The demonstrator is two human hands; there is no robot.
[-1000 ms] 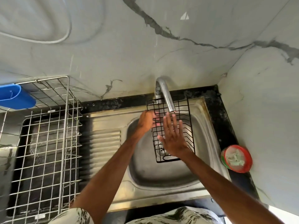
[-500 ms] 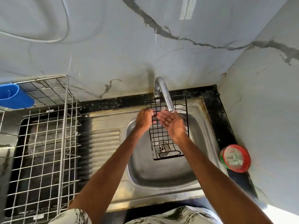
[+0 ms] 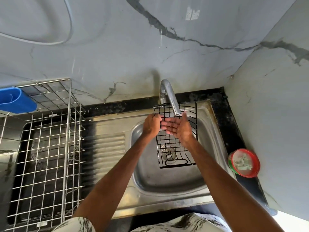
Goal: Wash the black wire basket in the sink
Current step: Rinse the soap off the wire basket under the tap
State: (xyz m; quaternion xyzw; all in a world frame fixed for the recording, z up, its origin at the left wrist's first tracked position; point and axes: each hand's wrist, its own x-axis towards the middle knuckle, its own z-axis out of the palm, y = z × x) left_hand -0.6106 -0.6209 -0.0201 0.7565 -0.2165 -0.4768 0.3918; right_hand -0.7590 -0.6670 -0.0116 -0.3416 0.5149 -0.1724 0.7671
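The black wire basket (image 3: 173, 148) stands tilted in the steel sink (image 3: 167, 185), its top edge under the chrome tap (image 3: 168, 96). My left hand (image 3: 151, 125) grips the basket's upper left edge. My right hand (image 3: 179, 128) is cupped palm up in front of the grid, just below the tap's spout, fingers apart and holding nothing. The sink drain shows through the lower wires.
A tall steel wire dish rack (image 3: 45, 148) fills the left counter, with a blue plastic holder (image 3: 16, 99) hung on its back corner. A red-rimmed round tub (image 3: 244, 162) sits on the black counter at the right, by the marble wall.
My right hand turned from flat against the basket's grid to cupped palm up under the spout. The left hand kept its grip and the basket stayed in place.
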